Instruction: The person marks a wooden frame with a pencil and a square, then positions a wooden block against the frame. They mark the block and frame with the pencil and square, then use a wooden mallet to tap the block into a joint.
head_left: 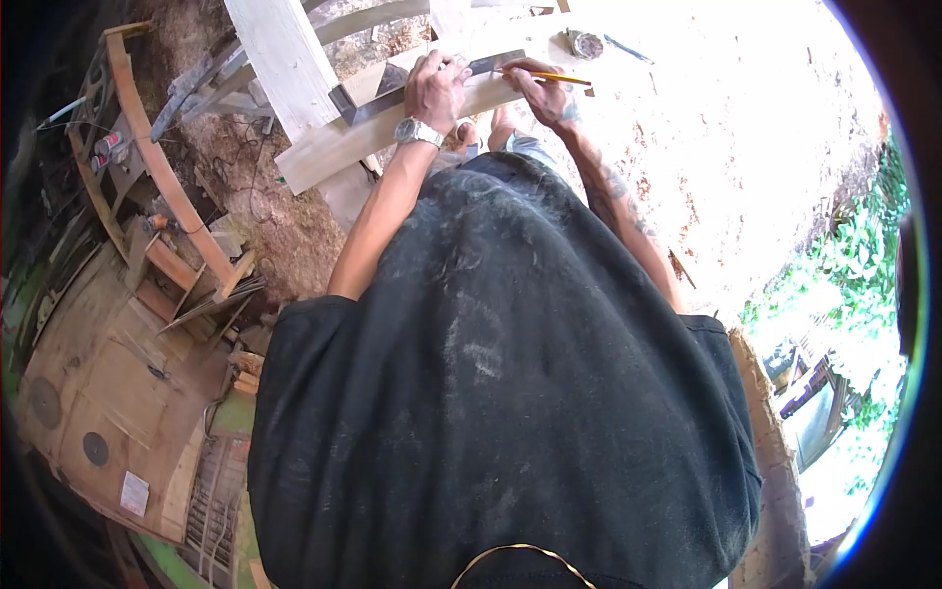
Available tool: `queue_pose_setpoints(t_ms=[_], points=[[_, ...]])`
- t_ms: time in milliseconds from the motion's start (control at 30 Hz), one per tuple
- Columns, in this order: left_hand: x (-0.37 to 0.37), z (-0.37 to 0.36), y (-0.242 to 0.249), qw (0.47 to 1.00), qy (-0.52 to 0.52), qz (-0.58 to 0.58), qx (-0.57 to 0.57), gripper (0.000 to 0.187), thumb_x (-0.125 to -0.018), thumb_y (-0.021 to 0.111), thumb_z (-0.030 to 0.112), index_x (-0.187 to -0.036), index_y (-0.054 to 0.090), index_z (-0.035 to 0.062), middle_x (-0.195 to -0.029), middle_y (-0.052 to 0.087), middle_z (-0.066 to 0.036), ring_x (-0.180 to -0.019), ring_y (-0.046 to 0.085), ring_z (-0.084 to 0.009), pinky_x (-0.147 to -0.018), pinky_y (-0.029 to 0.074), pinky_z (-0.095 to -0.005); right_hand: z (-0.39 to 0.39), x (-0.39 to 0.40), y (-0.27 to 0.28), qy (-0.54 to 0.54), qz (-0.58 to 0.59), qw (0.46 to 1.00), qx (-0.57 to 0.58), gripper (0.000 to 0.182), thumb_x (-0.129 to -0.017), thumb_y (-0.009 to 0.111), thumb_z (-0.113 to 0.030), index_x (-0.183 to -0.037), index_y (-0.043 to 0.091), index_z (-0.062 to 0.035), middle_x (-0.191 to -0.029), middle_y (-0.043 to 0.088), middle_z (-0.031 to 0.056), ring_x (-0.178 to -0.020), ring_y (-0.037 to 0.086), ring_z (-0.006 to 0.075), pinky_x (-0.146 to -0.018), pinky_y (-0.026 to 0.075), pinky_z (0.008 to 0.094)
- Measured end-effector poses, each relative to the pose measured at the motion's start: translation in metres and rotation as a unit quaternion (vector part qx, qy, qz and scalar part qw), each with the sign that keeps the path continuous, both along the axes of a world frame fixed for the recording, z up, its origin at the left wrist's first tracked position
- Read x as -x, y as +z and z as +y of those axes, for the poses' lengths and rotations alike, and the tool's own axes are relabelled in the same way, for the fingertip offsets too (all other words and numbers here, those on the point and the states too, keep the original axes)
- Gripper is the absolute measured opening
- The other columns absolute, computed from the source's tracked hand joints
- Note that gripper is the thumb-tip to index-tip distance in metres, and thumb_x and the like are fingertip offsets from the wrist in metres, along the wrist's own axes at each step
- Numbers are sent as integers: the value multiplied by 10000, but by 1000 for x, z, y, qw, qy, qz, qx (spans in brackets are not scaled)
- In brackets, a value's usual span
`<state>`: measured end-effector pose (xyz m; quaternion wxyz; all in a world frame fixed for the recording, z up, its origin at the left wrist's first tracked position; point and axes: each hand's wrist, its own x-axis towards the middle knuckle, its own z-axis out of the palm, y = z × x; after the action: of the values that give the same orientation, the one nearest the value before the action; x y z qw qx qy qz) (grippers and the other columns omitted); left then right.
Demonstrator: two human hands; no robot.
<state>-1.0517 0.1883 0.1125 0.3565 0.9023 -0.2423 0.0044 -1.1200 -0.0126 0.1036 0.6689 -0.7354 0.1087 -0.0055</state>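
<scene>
My left hand point(437, 91), with a watch at its wrist, is closed over a dark try square point(392, 101) and presses it on a pale wooden board point(319, 157). The square's end block point(342, 103) sits at the left, and its blade runs right under my fingers. In my right hand point(546, 93) is a yellow pencil point(564, 78), pinched between the fingers. Its point is at the board by the blade's right part; bright light makes exact contact hard to see. A wide pale plank point(285, 69) meets the board at its left.
Beyond my right hand lie a round roll-like object point(586, 43) and a slim dark tool point(628, 49). A curved wooden frame point(162, 167) stands at the left, near a wooden panel point(118, 393). Dirt ground point(255, 236) lies below; plants point(844, 265) grow at the right.
</scene>
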Motion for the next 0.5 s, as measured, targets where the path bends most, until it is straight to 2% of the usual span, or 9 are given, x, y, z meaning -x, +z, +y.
queue_pose_setpoints(t_ms=[300,400,500], points=[[0,0,2,1000,0,-1,-6,163,-833,782,117,-994,789,95,-972,679,-92,-936,662,-314,-818,540,-427,-6,2,-10,36,2,999,10,222,-980,582,-115,-1064,724,32,-918,744,135,-893,700,180,-788,566,307],[0,1,2,1000,-2,-1,-8,169,-834,780,112,-1002,791,95,-974,681,-96,-935,662,-314,-821,539,-427,0,1,-14,3,4,997,-74,217,-981,585,-121,-1055,725,28,-919,744,120,-891,699,174,-792,566,300],[0,0,5,1000,-1,1,-5,172,-837,777,110,-1008,792,97,-977,682,-98,-936,661,-314,-826,538,-427,-2,3,-12,11,17,1000,-20,232,-994,578,-137,-1065,725,28,-932,746,112,-894,698,168,-804,569,294]])
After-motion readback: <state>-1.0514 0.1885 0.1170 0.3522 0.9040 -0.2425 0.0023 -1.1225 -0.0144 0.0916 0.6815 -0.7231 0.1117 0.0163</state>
